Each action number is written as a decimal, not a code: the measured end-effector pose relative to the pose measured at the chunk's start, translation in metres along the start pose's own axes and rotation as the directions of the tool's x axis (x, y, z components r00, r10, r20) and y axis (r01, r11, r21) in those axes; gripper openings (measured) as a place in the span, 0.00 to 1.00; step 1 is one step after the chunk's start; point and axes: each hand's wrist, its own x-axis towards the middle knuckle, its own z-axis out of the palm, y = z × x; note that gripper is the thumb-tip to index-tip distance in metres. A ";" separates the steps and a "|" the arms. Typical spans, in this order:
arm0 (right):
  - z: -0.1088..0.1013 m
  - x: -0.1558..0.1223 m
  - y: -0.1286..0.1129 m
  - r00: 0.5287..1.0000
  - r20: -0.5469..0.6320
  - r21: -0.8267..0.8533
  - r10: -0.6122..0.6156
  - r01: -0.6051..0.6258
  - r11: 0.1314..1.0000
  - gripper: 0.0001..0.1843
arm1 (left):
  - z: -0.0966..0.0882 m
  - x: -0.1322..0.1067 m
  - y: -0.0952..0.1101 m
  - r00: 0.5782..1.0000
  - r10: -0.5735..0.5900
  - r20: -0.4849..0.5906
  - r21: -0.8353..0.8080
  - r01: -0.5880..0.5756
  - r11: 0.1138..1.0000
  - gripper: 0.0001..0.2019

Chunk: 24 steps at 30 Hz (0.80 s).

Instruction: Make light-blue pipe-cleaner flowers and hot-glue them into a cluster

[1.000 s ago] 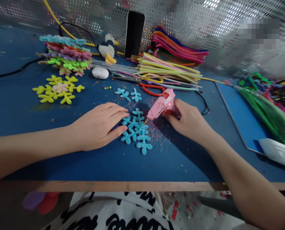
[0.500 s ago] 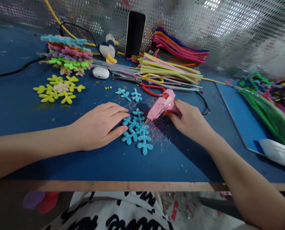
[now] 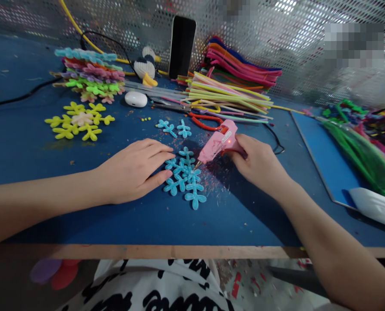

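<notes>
A light blue pipe-cleaner snowflake point(image 3: 195, 186) lies flat in front of me on the blue table. My left hand point(image 3: 140, 170) rests palm down at its left side, fingers stretched and thumb apart, the fingertips touching its left branches. Wrapped round the handle of a pink glue gun point(image 3: 214, 144) is my right hand point(image 3: 255, 157). The gun's metal nozzle points down and left at the snowflake's centre; a small orange light glows on its body. Just beyond lie two loose light blue pipe-cleaner pieces point(image 3: 184, 128).
A yellow snowflake point(image 3: 66, 126) and a stack of coloured snowflakes point(image 3: 93, 73) are at left. Behind are a white case point(image 3: 136, 99), a phone point(image 3: 182, 46), scissors with red handles point(image 3: 208, 127) and pipe-cleaner bundles point(image 3: 231, 93). A green bag point(image 3: 362, 157) lies right.
Almost nothing differs. Both hands, the glue gun and the snowflake keep their places, with the nozzle still at the snowflake's centre.
</notes>
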 end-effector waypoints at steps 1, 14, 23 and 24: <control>0.000 0.000 0.000 1.000 -0.002 -0.003 -0.003 0.003 1.000 0.04 | 0.000 0.000 0.000 1.000 -0.001 0.000 0.000 0.001 1.000 0.24; -0.004 -0.001 -0.004 0.977 -0.188 -0.196 -0.098 0.060 0.979 0.11 | 0.001 -0.001 0.000 1.000 0.004 -0.007 -0.003 -0.004 1.000 0.24; -0.004 0.001 0.002 0.966 -0.224 -0.170 -0.133 0.095 0.981 0.14 | 0.003 -0.001 0.000 1.000 0.006 -0.023 0.000 -0.006 1.000 0.23; -0.005 0.001 0.001 0.965 -0.230 -0.150 -0.123 0.090 0.985 0.15 | 0.003 -0.001 0.000 1.000 0.005 -0.026 -0.002 -0.005 1.000 0.23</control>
